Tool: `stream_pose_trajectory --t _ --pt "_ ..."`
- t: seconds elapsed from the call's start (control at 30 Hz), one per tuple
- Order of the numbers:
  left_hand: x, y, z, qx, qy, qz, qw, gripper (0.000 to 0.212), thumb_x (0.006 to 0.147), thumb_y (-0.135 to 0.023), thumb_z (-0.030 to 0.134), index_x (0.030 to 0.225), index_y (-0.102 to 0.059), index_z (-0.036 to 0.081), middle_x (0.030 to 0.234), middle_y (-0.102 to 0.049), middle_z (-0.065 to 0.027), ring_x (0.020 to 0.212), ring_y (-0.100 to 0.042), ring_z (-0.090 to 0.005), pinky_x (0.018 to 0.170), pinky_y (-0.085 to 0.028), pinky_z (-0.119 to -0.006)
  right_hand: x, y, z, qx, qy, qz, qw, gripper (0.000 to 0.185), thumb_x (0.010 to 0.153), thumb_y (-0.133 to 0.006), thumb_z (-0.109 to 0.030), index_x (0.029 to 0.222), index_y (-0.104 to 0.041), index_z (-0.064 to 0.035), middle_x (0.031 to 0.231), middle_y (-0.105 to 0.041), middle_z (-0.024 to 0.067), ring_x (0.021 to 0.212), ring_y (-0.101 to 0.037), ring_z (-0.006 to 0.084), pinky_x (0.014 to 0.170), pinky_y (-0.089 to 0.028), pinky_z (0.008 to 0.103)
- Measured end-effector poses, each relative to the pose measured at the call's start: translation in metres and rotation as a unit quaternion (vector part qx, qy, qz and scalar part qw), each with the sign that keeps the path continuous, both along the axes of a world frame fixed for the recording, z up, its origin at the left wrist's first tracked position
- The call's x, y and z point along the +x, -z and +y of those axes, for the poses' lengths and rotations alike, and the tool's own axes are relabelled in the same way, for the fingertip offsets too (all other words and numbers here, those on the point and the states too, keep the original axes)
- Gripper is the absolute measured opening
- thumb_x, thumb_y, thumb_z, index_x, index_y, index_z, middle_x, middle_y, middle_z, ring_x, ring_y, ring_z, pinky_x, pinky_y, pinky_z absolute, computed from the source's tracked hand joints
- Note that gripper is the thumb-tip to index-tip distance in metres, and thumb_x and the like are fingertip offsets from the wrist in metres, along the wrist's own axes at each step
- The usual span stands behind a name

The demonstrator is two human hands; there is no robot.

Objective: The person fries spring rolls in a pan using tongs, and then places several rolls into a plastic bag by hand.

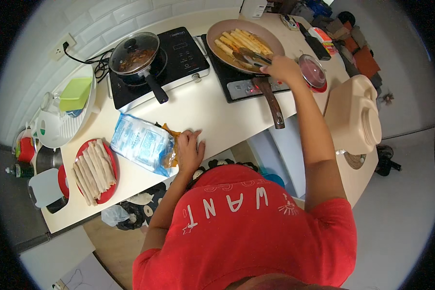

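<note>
My right hand [283, 69] is closed on metal tongs [252, 57], whose dark tips touch rolls in a frying pan [217, 32]. Several browned, thin rolls [243, 40] lie side by side in oil there. The pan sits on an induction cooker [235, 88], its brown handle towards me. My left hand [191, 150] rests on the counter with its fingers somewhat apart, beside a blue-and-clear plastic package [143, 143] and an orange cloth or wrapper [172, 132]. Left of these, a red plate [114, 159] holds several pale uncooked rolls [94, 170].
A lidded saucepan [134, 59] stands on a second cooker [183, 54]. At the left are a white dish rack [67, 127] and the sink [49, 159]. A beige plastic jug [351, 116] and a small lidded red bowl [313, 72] stand at the right.
</note>
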State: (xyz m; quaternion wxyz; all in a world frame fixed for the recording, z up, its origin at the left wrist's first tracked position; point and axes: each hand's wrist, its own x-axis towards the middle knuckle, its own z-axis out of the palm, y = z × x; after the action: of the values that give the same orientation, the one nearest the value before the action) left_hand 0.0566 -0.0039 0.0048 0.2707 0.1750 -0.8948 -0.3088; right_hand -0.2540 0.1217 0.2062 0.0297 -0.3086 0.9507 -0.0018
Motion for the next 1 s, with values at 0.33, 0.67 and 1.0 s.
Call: stream_pose_trajectory --t 0.33,0.67,1.0 --pt "-0.001 0.001 0.000 -0.009 0.000 0.005 1.000 0.037 0.080 -0.066 0.012 0.116 -0.058 0.007 0.102 -0.047 -0.0152 0.098 -0.047 -0.0330 0.084 -0.040 -0.042 -0.054 0.010 0.003 -0.009 0.069 -0.236 0.969 0.048 0.078 -0.068 -0.035 0.116 -0.064 -0.0078 0.098 -0.067 0.0195 0.084 -0.068 0.0309 0.071 -0.053 0.0422" --pt "-0.004 0.005 0.001 -0.013 0.002 -0.001 1.000 0.037 0.081 -0.066 0.016 0.117 -0.059 0.008 0.105 -0.048 -0.0146 0.100 -0.045 -0.0326 0.086 -0.039 -0.042 0.042 0.041 -0.010 0.012 -0.030 0.211 0.977 0.026 0.083 -0.056 -0.012 0.108 -0.059 -0.0046 0.101 -0.063 0.0141 0.078 -0.069 0.0291 0.062 -0.056 0.0379" --pt "-0.003 0.000 0.002 -0.015 -0.004 0.004 1.000 0.036 0.082 -0.065 0.015 0.116 -0.059 0.007 0.104 -0.048 -0.0143 0.100 -0.045 -0.0330 0.086 -0.039 -0.042 0.007 -0.002 -0.003 0.015 0.003 0.022 1.000 0.051 0.077 -0.067 -0.041 0.111 -0.065 -0.0043 0.110 -0.065 0.0191 0.102 -0.064 0.0329 0.086 -0.051 0.0441"
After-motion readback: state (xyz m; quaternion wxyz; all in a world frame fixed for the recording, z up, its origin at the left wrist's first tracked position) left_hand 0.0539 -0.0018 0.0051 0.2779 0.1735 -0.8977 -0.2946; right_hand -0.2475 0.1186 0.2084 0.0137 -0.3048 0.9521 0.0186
